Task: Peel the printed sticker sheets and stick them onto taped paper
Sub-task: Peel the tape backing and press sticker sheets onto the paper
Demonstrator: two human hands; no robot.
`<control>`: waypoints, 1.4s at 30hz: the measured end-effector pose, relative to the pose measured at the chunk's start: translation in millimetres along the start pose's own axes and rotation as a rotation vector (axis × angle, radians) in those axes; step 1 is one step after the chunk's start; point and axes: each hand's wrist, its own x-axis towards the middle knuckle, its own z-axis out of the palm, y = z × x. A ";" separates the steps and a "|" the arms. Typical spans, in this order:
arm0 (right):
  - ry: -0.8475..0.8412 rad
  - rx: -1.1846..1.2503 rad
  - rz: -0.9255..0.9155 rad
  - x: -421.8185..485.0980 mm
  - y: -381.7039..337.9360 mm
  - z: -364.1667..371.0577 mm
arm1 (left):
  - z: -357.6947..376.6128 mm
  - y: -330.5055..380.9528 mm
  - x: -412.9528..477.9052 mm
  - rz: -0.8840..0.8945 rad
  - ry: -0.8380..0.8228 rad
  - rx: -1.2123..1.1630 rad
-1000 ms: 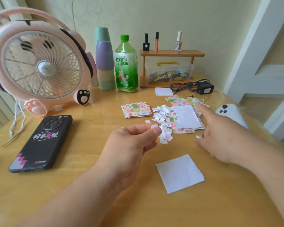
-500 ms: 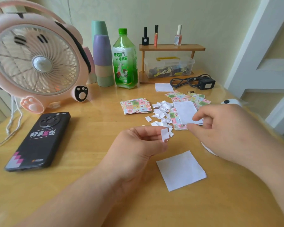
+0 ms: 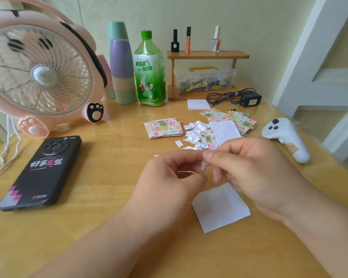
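Observation:
My left hand (image 3: 169, 183) and my right hand (image 3: 255, 173) meet over the table, fingertips pinched together on one small white sticker piece (image 3: 203, 166). Just below them a white square of paper (image 3: 219, 209) lies flat on the wood. Behind the hands sit a stack of printed sticker sheets (image 3: 164, 128), a heap of small white peeled scraps (image 3: 195, 133), and more printed sheets (image 3: 239, 119) with a white sheet (image 3: 225, 131) lying on top.
A pink fan (image 3: 40, 73) and a black phone (image 3: 42, 171) occupy the left. Stacked cups (image 3: 122, 69), a green bottle (image 3: 150, 71), a wooden shelf (image 3: 207, 56) with a plastic box, a black charger (image 3: 249, 99) and a white controller (image 3: 285, 137) line the back and right.
My right hand came in from the sticker sheets to meet my left hand. Both now pinch the small white piece that the left hand held alone.

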 end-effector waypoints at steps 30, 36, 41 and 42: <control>0.017 0.252 0.030 6.2 6.5 0.4 | 1.4 -5.6 4.3 -0.146 -0.012 -0.400; 0.005 0.158 -0.093 6.4 6.7 1.4 | 0.6 -1.2 3.1 -0.072 0.025 -0.153; 0.051 0.056 -0.129 5.8 7.8 2.5 | 4.9 6.5 -2.7 -0.058 0.013 0.064; 0.054 0.050 -0.126 6.2 8.6 2.0 | 4.9 7.0 -2.8 -0.064 0.019 0.074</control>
